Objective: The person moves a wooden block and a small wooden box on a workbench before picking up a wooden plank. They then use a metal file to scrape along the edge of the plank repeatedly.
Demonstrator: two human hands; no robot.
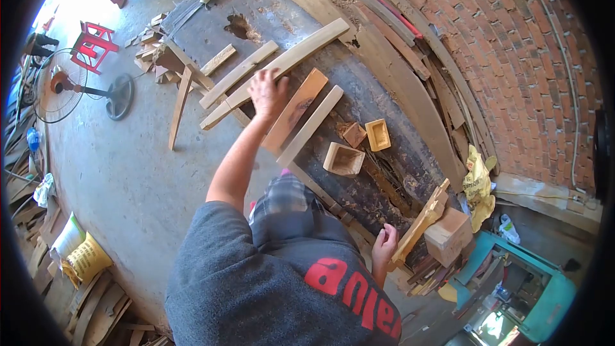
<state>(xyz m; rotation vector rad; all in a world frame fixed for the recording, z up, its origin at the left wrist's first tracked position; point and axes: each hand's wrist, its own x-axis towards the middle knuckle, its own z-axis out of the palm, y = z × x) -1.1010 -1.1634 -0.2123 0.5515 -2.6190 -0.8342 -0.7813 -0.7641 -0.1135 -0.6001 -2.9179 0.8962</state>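
My left hand (268,95) lies across a long pale wooden strip (307,45), its fingers curled over the far edge. Beyond that strip is a shorter wooden strip (246,70). On the near side are a wide reddish board (300,106) and a narrow pale batten (314,122), side by side. My right hand (384,245) hangs at the bench's near edge, fingers loosely bent and apart, with nothing visible in it. Close to it are a rough-shaped wooden piece (419,221) and a thick wooden block (448,234).
Two hollowed wooden boxes, one pale (344,160) and one yellowish (378,134), sit on the dark workbench (400,112). A brick wall (506,77) borders its far side. A fan (118,96), a red stool (96,45) and a teal machine (548,311) stand around.
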